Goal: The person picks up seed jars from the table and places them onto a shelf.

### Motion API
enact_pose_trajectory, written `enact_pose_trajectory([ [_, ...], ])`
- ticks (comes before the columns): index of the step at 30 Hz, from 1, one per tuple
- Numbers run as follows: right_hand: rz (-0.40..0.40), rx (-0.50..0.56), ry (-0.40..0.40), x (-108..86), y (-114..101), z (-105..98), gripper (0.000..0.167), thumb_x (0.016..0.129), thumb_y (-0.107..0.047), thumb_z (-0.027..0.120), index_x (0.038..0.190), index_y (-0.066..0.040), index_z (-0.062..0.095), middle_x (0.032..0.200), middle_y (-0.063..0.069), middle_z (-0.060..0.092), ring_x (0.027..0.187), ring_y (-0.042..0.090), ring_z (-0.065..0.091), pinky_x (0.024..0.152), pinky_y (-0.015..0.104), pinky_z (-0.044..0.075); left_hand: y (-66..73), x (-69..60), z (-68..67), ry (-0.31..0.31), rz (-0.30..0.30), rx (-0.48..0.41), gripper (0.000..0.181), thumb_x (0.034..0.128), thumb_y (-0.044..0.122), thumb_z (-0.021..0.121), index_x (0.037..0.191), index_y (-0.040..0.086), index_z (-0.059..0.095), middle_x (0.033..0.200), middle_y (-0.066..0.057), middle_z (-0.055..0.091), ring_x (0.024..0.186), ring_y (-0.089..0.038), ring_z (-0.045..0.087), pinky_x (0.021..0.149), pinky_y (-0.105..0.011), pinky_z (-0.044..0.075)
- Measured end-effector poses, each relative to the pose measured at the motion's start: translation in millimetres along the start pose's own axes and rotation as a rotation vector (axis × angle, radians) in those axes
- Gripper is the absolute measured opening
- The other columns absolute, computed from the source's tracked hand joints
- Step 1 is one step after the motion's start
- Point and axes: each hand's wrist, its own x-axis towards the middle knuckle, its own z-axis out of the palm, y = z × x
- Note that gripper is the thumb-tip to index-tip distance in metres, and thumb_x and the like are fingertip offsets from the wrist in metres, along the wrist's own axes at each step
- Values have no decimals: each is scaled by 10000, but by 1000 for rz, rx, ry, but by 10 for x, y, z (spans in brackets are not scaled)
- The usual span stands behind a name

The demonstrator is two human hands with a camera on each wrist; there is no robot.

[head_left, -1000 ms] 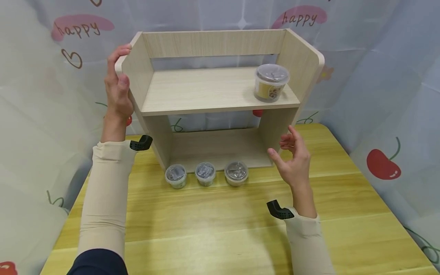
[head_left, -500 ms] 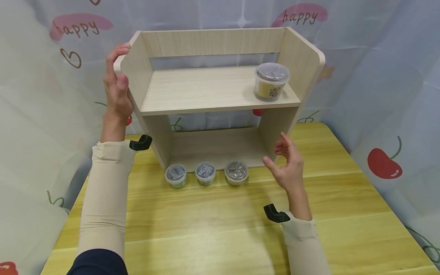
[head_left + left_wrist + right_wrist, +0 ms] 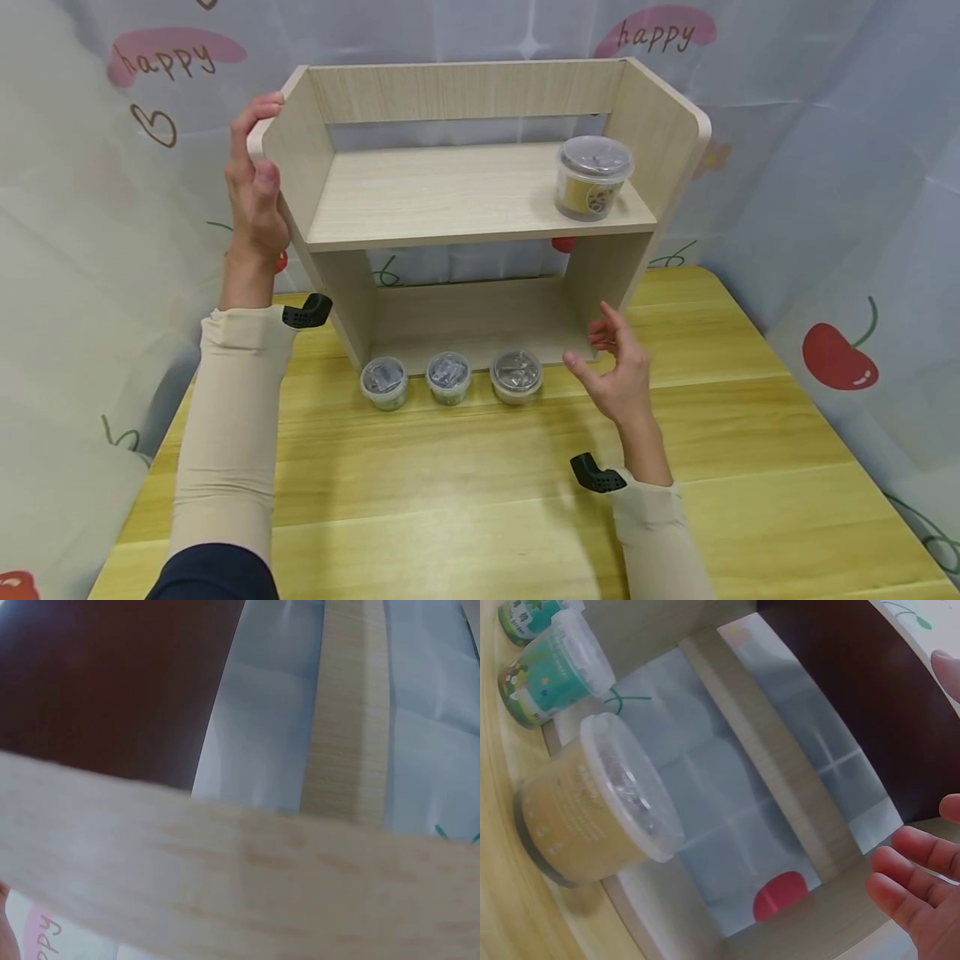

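Note:
My left hand [image 3: 255, 196] grips the front edge of the left side panel of a pale wooden two-tier shelf [image 3: 442, 192]. My right hand [image 3: 618, 375] hovers by the shelf's lower right corner, fingers loosely bent, holding nothing. Left of it, in front of the bottom board, sits a clear-lidded plastic tub [image 3: 516, 379], brownish in the right wrist view. Two smaller lidded tubs, a middle one [image 3: 448, 381] and a left one [image 3: 385, 385], line up beside it. A larger lidded tub [image 3: 592, 179] with yellow contents stands at the right of the upper shelf.
The shelf stands on a yellow wood-grain table [image 3: 450, 500]. Pale printed curtains [image 3: 840, 208] hang close behind and on both sides. The shelf's right side panel [image 3: 663, 133] rises beside the larger tub.
My right hand has moved down and to the left, nearer the right-hand tub of the front row. My left hand keeps its grip on the panel; the tubs have not moved.

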Motion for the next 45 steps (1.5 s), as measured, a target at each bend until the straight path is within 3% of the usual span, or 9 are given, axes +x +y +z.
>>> enact_pose_trajectory([
  [7,42,-16,-39,-45,24,44,722,704,45,727,1336,208,418,1034,364,549,908,510,550,841,261,496,9,-11,8,11,1,-14,803,773,632,556,1216,-37,515,1337,-150,525,1177,-275,477,942,-296,390],
  [10,45,-23,-54,-72,88,72,727,708,47,733,1348,197,420,1047,353,556,911,498,563,825,360,516,2,-13,4,11,2,-12,820,772,651,559,1220,-35,514,1344,-149,521,1179,-281,475,936,-297,395],
  [13,40,-22,-61,-128,299,134,754,697,48,750,1367,171,426,1052,336,565,909,478,582,787,507,505,-6,-15,0,13,-3,-22,815,770,652,568,1219,-27,519,1345,-144,520,1174,-287,476,925,-293,401],
  [15,44,-18,-68,-165,437,179,772,694,29,767,1381,145,434,1055,312,575,910,451,595,775,543,500,-8,-17,-3,15,-6,-30,802,770,642,573,1220,-21,523,1344,-143,520,1165,-291,479,918,-291,405],
  [18,64,-19,-92,-215,598,242,788,719,-46,793,1407,94,437,1074,259,584,929,393,610,786,536,510,-3,-19,-5,15,-5,-34,792,773,630,574,1218,-23,520,1341,-147,519,1161,-290,479,917,-292,405],
  [26,98,-14,-127,-279,655,313,803,811,-327,791,1439,26,435,1124,195,593,994,339,595,831,516,510,34,-15,30,20,-13,-50,844,752,667,596,1200,-45,513,1335,-145,516,1113,-277,492,878,-271,416],
  [33,148,-9,-156,-304,659,397,790,779,-202,796,1437,33,427,1165,210,585,1037,364,585,865,501,508,105,-8,52,30,-41,-61,858,736,677,609,1188,-44,504,1321,-129,519,1115,-256,486,890,-258,406],
  [45,237,-39,-207,-372,711,510,798,771,-198,810,1425,46,424,1167,271,573,1030,367,583,866,506,511,-13,-3,16,23,-10,-21,861,740,693,581,1209,-27,524,1333,-109,533,1110,-257,499,890,-269,394],
])
